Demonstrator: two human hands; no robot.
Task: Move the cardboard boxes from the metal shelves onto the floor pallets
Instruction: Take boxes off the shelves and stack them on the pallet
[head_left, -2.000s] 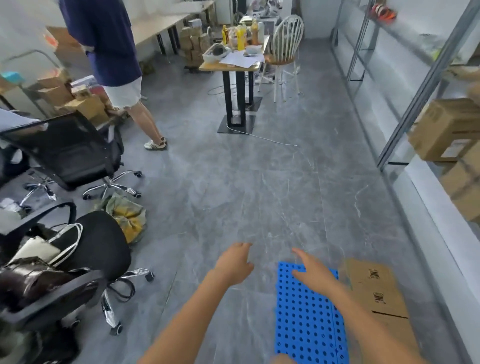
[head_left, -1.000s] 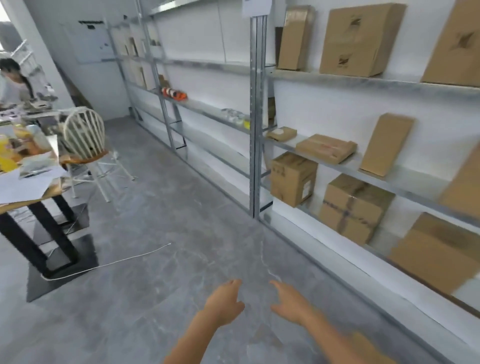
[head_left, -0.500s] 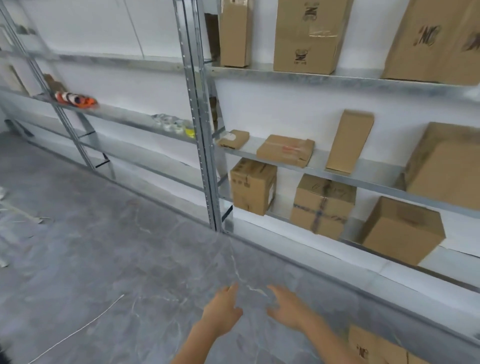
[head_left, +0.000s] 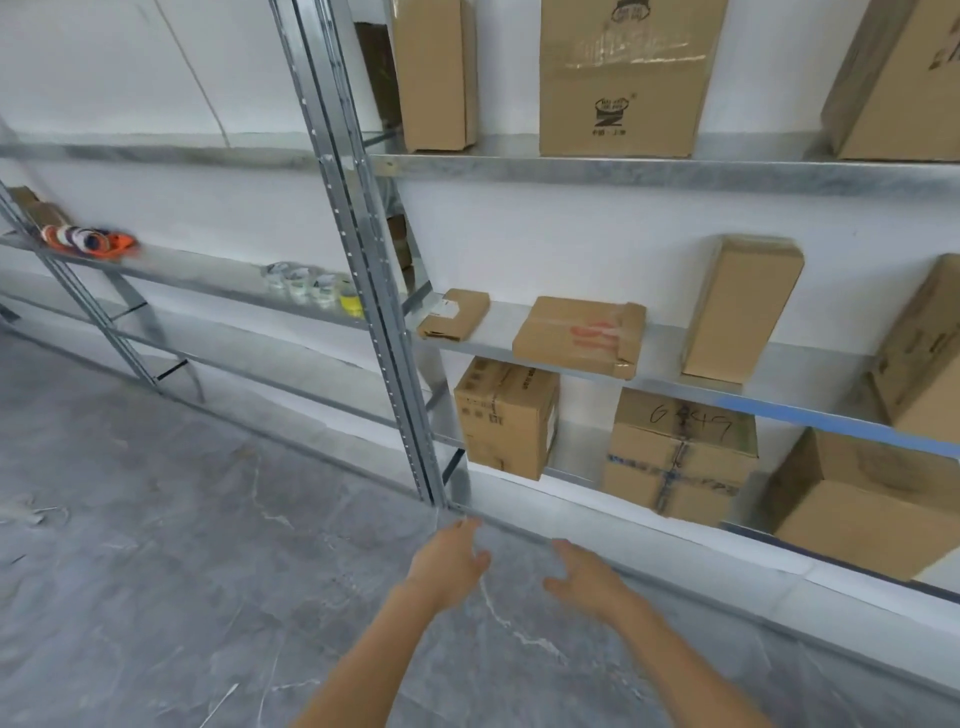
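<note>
- Our left hand (head_left: 447, 564) and right hand (head_left: 582, 577) hang relaxed and empty above the floor (head_left: 156, 571), short of the metal shelves (head_left: 623, 174).
- The nearest cardboard box (head_left: 506, 415) sits on the lower shelf: stiff, probably light; we'd grip both side faces, low.

You can read only handwritten figures, roughly "6 4 4 9", on top of the taped box (head_left: 680, 418), low and right of the shelf upright (head_left: 363, 270). The other boxes' printing is too blurred to read.

Matt cardboard boxes (head_left: 506, 415); shiny metal shelves (head_left: 649, 169)
</note>
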